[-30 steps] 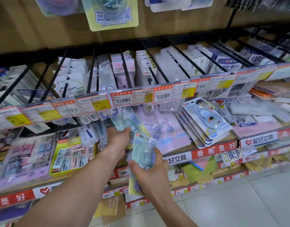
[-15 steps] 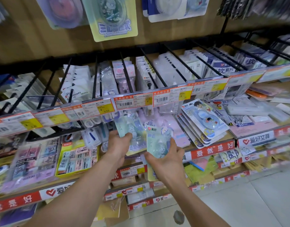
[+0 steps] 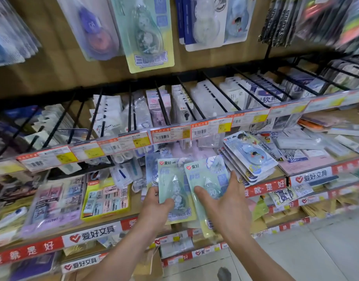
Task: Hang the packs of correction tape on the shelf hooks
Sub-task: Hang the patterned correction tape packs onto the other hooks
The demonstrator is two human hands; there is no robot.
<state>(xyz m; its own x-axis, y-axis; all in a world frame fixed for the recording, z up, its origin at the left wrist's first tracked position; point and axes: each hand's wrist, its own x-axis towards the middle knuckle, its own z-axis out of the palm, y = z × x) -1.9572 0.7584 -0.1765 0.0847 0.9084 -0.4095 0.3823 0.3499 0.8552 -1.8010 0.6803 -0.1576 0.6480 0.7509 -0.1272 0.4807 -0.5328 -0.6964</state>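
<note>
Left grip (image 3: 155, 207) pinches one mint pack (image 3: 170, 179); right grip (image 3: 225, 201) clasps a second pack (image 3: 205, 175). Judged step: packs in hand, not yet hung. Next move requires aligning each hang-hole with a shelf hook (image 3: 191, 98).

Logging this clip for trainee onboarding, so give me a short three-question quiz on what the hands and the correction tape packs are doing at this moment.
1. True or false: the left hand grips the left teal pack and the right hand holds the right teal pack.
2. Multiple choice: where does the matching hung pack show?
A) on the back board above the black hooks
B) on the floor
C) in a basket
3. Short answer: is either held pack on a hook yet?

Key: 1 true; 2 A; 3 no, both are in the hands, in front of the lower shelf.
</note>
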